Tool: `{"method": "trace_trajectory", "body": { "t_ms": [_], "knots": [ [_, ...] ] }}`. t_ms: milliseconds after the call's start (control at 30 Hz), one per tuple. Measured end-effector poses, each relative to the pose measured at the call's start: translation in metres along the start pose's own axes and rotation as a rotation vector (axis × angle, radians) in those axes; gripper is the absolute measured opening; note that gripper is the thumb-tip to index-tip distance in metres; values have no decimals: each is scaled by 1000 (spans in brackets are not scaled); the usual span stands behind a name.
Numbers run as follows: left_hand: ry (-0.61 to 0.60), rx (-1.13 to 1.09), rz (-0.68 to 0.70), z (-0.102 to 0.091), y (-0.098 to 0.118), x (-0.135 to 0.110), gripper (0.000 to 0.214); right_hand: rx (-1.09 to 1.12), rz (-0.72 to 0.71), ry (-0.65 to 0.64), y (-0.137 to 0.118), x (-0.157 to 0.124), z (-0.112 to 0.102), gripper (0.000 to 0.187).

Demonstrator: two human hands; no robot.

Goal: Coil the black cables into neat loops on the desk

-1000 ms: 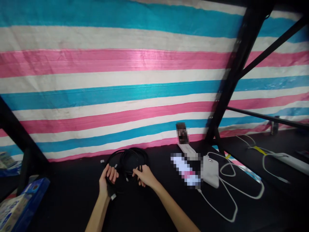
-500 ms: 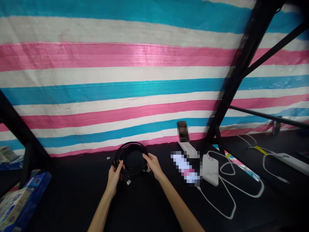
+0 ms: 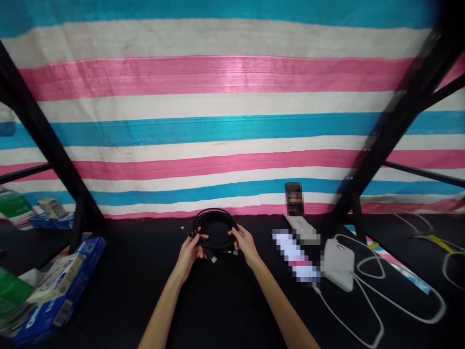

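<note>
Cable (image 3: 220, 245), black and wound into a ring of several loops, is held between two hands above or on the dark table (image 3: 225, 310); whether it touches the surface I cannot tell. The left hand (image 3: 192, 246) grips the ring's left side, thumb and fingers closed on it. The right hand (image 3: 244, 242) pinches its right side. A plug (image 3: 211, 257) with a pale tip hangs at the cable's near edge, beside the left hand. Right of the cable lies a pixelated bright object (image 3: 295, 257), and beyond that a white power bank (image 3: 338, 264) with a white cord (image 3: 368, 303). Well left of the cable sits a blue box (image 3: 87, 257). Behind the cable rises a striped sheet (image 3: 218, 106).
</note>
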State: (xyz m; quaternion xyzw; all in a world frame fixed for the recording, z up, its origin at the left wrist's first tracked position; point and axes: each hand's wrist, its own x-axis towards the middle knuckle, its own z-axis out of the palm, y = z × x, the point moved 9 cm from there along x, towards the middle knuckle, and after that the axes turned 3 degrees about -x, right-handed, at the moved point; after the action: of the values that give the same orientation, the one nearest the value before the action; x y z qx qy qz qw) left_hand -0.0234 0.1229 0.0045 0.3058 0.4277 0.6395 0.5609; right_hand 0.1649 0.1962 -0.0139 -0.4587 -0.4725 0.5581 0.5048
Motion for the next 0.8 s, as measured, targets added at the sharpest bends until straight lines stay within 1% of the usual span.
{"method": "trace_trajectory", "body": {
  "t_ms": [100, 167, 367, 500, 633, 800],
  "knots": [
    [-21, 141, -21, -2, -4, 0, 50, 17, 7, -3, 4, 2, -1, 46],
    [-7, 209, -4, -5, -5, 2, 50, -3, -1, -3, 3, 2, -2, 47],
    [70, 274, 94, -14, -3, 7, 59, -119, -26, 44, -4, -2, -5, 49],
    [107, 365, 131, -22, -4, 11, 54, -179, -39, 88, -2, -1, -9, 55],
    [125, 453, 141, -29, -7, 13, 46, -206, -60, 79, 1, 1, -11, 54],
    [191, 547, 164, -36, 3, 8, 45, -212, -64, 125, 1, 1, -16, 54]
  ]
}}
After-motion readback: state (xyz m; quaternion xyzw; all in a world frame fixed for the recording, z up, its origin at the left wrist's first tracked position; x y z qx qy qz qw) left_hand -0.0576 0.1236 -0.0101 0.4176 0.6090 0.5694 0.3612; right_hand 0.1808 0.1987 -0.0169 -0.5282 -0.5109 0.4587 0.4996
